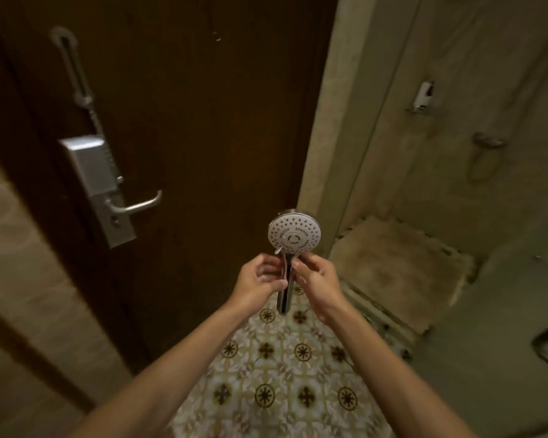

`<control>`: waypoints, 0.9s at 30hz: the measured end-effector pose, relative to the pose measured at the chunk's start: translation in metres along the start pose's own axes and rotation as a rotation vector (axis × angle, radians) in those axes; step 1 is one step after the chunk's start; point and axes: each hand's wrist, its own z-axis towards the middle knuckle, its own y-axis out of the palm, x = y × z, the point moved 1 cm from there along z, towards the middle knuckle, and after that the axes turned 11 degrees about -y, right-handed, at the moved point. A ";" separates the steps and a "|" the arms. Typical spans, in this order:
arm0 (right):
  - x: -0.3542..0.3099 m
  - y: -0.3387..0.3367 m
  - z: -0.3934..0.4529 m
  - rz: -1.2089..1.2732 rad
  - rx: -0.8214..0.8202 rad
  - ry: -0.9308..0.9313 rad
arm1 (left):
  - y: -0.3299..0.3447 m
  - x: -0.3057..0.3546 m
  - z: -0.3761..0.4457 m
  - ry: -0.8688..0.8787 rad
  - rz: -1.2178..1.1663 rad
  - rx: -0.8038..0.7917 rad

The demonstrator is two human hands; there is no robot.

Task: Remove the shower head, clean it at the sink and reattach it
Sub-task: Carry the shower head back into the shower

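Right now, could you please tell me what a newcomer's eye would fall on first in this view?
The round white shower head stands out at centre, spray face toward the camera, its chrome handle pinched between the left hand and the right hand. Behind it to the left is a dark wooden door with a silver lock and lever handle. Below lies a patterned tile floor.

Dim, warm, yellowish light throughout; edges bend with wide-angle distortion and blur softly.
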 end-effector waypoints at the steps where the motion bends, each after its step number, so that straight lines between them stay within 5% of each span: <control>1: -0.002 -0.010 0.011 -0.013 0.028 -0.013 | 0.010 0.007 0.014 0.006 0.011 -0.020; 27: -0.045 -0.244 0.279 -0.087 0.502 -0.166 | 0.249 0.147 0.335 0.180 0.029 -0.479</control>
